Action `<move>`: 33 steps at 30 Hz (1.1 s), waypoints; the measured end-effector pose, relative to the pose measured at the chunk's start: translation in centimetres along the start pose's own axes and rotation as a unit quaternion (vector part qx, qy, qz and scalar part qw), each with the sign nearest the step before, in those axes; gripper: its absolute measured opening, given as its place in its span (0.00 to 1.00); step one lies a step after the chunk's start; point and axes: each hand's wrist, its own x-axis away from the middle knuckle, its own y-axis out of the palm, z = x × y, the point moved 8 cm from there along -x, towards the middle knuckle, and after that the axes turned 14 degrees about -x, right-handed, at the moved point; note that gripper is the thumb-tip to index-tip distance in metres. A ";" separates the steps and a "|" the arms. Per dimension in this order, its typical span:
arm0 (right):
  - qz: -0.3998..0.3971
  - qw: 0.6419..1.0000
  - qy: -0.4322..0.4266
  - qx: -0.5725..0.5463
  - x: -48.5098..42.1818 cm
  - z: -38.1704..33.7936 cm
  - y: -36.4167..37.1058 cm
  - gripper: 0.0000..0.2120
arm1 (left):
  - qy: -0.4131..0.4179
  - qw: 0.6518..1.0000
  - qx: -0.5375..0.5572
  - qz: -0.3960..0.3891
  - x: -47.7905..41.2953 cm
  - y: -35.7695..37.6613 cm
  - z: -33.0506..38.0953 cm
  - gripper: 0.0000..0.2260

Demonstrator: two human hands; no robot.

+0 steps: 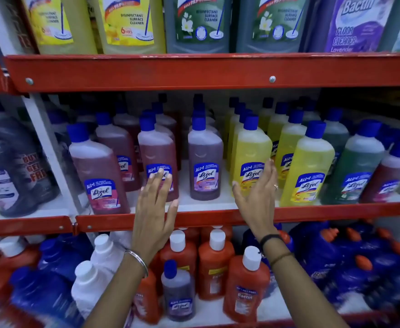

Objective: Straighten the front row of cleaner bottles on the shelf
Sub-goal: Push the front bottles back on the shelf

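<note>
On the middle shelf (208, 204) stands a front row of blue-capped cleaner bottles. A pink bottle (99, 171) at the left leans and sits nearer the edge. My left hand (156, 204) is open, its fingertips on the label of a second pink bottle (157, 152). A purple bottle (204, 159) stands upright between my hands, untouched. My right hand (257, 192) is open with fingers spread against the side of a yellow bottle (251, 157). Another yellow bottle (309, 166) and a green bottle (355, 169) lean at the right.
More bottles stand in rows behind the front ones. Large yellow, green and purple cleaner bottles (199, 22) fill the upper shelf above a red rail (194, 72). Orange, white and dark blue bottles (215, 261) crowd the lower shelf. A white upright (50, 152) divides the bay at the left.
</note>
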 end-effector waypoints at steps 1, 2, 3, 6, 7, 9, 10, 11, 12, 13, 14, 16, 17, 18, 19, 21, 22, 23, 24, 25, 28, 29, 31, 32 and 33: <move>-0.003 1.000 0.023 -0.006 -0.4 0.6 0.4 0.44 | -0.014 1.000 -0.007 -0.016 0.3 0.5 -0.5 0.25; -0.010 0.999 0.044 -0.007 -0.8 0.7 0.7 0.47 | -0.030 0.999 -0.023 -0.024 0.5 0.8 -1.1 0.25; -0.015 0.997 0.071 -0.003 -1.3 1.2 1.0 0.49 | -0.038 0.998 -0.038 -0.037 0.9 1.4 -1.7 0.25; -0.016 0.992 0.121 0.012 -2.6 2.1 1.6 0.54 | -0.049 0.993 -0.082 -0.076 2.3 3.0 -2.9 0.27; -0.013 0.991 0.130 0.010 -3.0 2.4 1.7 0.55 | -0.053 0.989 -0.105 -0.087 2.6 3.3 -3.4 0.28; -0.012 0.989 0.149 0.015 -3.3 2.7 1.8 0.55 | -0.057 0.983 -0.140 -0.103 3.0 3.7 -4.1 0.30; -0.010 0.987 0.157 0.023 -3.4 2.9 1.9 0.55 | -0.054 0.980 -0.155 -0.108 3.2 3.8 -4.2 0.31; -0.008 0.986 0.162 0.033 -3.4 3.0 1.9 0.54 | -0.050 0.979 -0.165 -0.112 3.3 3.9 -4.2 0.32; -0.004 0.985 0.165 0.041 -3.2 3.0 1.8 0.53 | -0.047 0.978 -0.169 -0.113 3.3 4.0 -4.1 0.32; -0.002 0.985 0.167 0.045 -3.1 3.0 1.7 0.53 | -0.046 0.978 -0.171 -0.113 3.3 3.9 -4.1 0.32; 0.000 0.985 0.167 0.046 -3.0 3.0 1.6 0.52 | -0.046 0.978 -0.170 -0.115 3.3 3.9 -4.1 0.32; 0.006 0.986 0.162 0.041 -2.6 2.9 1.2 0.52 | -0.045 0.977 -0.172 -0.119 3.3 3.9 -4.1 0.32; 0.009 0.987 0.157 0.040 -2.4 2.8 0.9 0.51 | -0.044 0.976 -0.173 -0.122 3.3 3.9 -4.1 0.32; 0.012 0.988 0.150 0.040 -2.1 2.7 0.6 0.50 | -0.043 0.976 -0.174 -0.125 3.3 3.9 -4.2 0.32; 0.013 0.989 0.144 0.039 -1.9 2.6 0.4 0.50 | -0.042 0.976 -0.173 -0.127 3.3 4.0 -4.2 0.32; 0.014 0.989 0.140 0.040 -1.3 2.4 -0.1 0.51 | -0.042 0.976 -0.171 -0.128 3.3 4.0 -4.2 0.32; 0.014 0.989 0.141 0.042 -1.1 2.3 -0.3 0.51 | -0.042 0.976 -0.172 -0.128 3.3 4.0 -4.2 0.32; 0.014 0.989 0.142 0.044 -0.8 2.3 -0.5 0.52 | -0.043 0.976 -0.172 -0.128 3.3 3.9 -4.1 0.32; 0.014 0.988 0.143 0.047 -0.6 2.2 -0.7 0.52 | -0.044 0.976 -0.172 -0.126 3.3 3.9 -4.1 0.31; 0.011 0.988 0.143 0.047 -0.4 2.2 -0.9 0.53 | -0.046 0.976 -0.171 -0.126 3.4 3.8 -4.2 0.31; 0.011 0.988 0.144 0.050 0.2 2.0 -1.4 0.54 | -0.054 0.976 -0.168 -0.127 3.6 3.7 -4.2 0.31; 0.012 0.988 0.144 0.050 0.4 1.9 -1.5 0.55 | -0.056 0.976 -0.168 -0.127 3.7 3.7 -4.3 0.31; 0.015 0.989 0.142 0.046 0.6 1.7 -1.7 0.56 | -0.058 0.977 -0.165 -0.126 3.8 3.6 -4.3 0.31; 0.015 0.989 0.141 0.043 0.6 1.7 -1.7 0.56 | -0.059 0.977 -0.163 -0.124 3.8 3.6 -4.3 0.31; 0.013 0.989 0.141 0.038 0.7 1.7 -1.6 0.56 | -0.058 0.977 -0.161 -0.124 3.9 3.5 -4.3 0.31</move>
